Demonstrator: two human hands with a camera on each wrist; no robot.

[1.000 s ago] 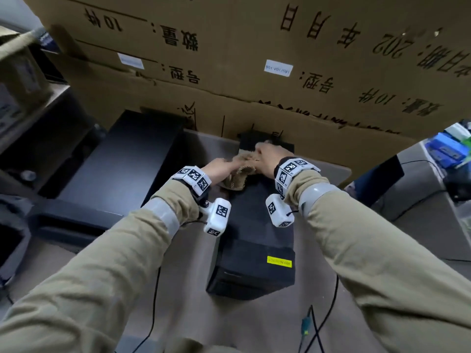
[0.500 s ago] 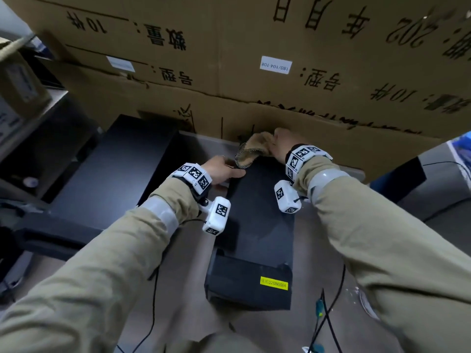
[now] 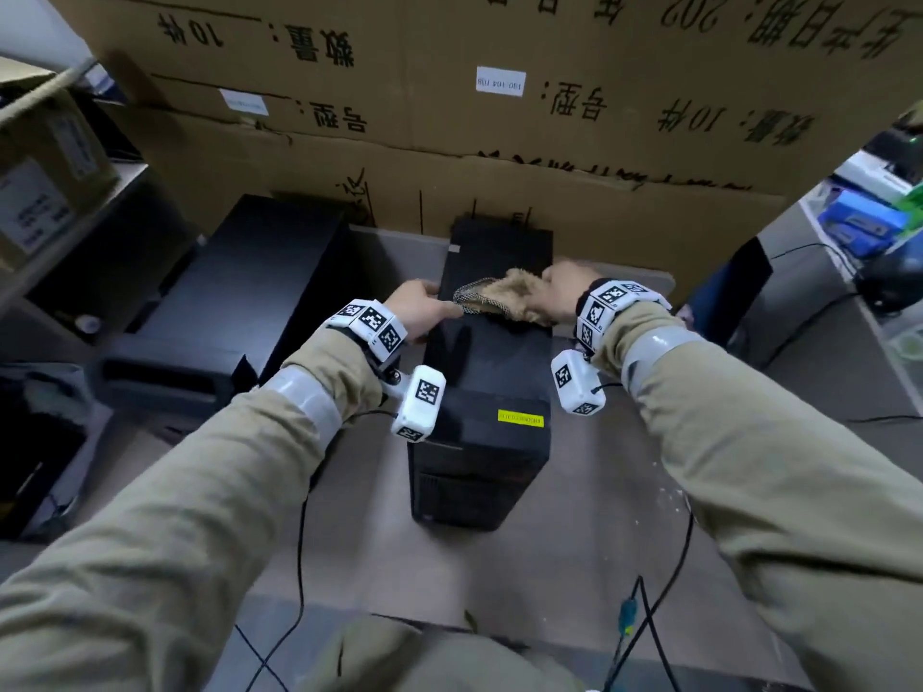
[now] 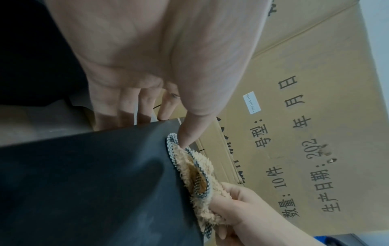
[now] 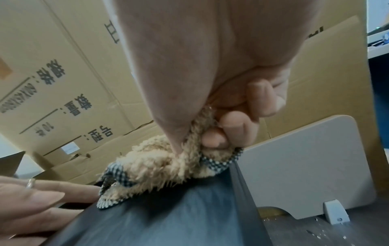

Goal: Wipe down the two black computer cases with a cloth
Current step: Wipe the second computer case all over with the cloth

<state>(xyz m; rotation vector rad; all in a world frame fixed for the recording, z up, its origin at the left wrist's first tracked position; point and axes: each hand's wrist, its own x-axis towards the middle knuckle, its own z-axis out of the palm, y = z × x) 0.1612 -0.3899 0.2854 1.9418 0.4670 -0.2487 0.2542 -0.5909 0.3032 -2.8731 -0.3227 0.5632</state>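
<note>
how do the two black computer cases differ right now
The right case stands narrow and upright, while the left case shows a much broader top. The right case has the cloth on it, gripped by the right hand, with the left hand on its edge; the left case is untouched. Only the right case shows a yellow sticker. Both are black.

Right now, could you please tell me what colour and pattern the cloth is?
The cloth is fluffy tan with a black-and-white checked edge, clearest in the right wrist view.
</note>
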